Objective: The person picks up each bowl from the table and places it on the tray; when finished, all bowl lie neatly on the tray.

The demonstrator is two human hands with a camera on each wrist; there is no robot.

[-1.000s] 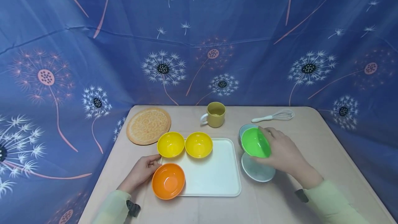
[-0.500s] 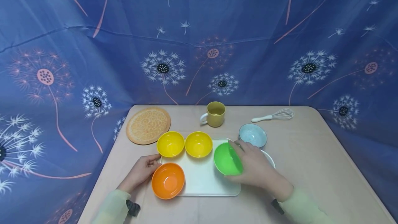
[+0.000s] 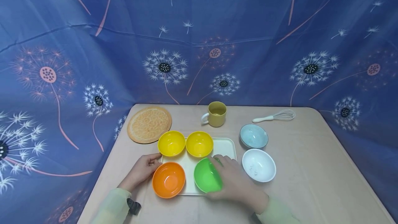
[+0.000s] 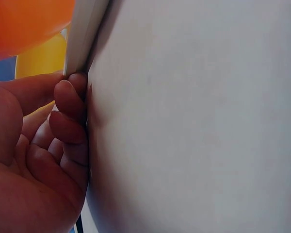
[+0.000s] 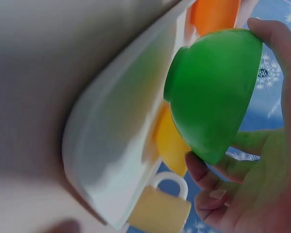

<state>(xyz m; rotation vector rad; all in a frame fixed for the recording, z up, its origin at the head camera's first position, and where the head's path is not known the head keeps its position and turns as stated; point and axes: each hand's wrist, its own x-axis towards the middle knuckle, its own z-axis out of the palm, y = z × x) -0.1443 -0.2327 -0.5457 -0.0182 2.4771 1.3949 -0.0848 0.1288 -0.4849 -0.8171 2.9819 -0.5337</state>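
In the head view, my right hand (image 3: 233,182) holds a green bowl (image 3: 206,175) by its rim, over the front right part of a white tray (image 3: 227,148). The right wrist view shows the bowl's base (image 5: 172,75) off the tray, with thumb and fingers at opposite sides of the rim. My left hand (image 3: 141,172) pinches the tray's left edge; its other fingers are curled against the table. On the tray stand two yellow bowls (image 3: 171,143) side by side at the back. An orange bowl (image 3: 169,179) sits at the front left, overhanging the tray's edge.
Right of the tray stand a light blue bowl (image 3: 254,136) and a white bowl (image 3: 259,165). Behind are a mustard mug (image 3: 217,114) with a white handle, a whisk (image 3: 273,116) and a round pizza-patterned board (image 3: 149,124). A blue dandelion cloth (image 3: 248,61) hangs beyond the table.
My right hand has carried the green bowl leftward, from above the blue and white bowls to over the tray, and lower. My left hand has stayed at the tray's edge.
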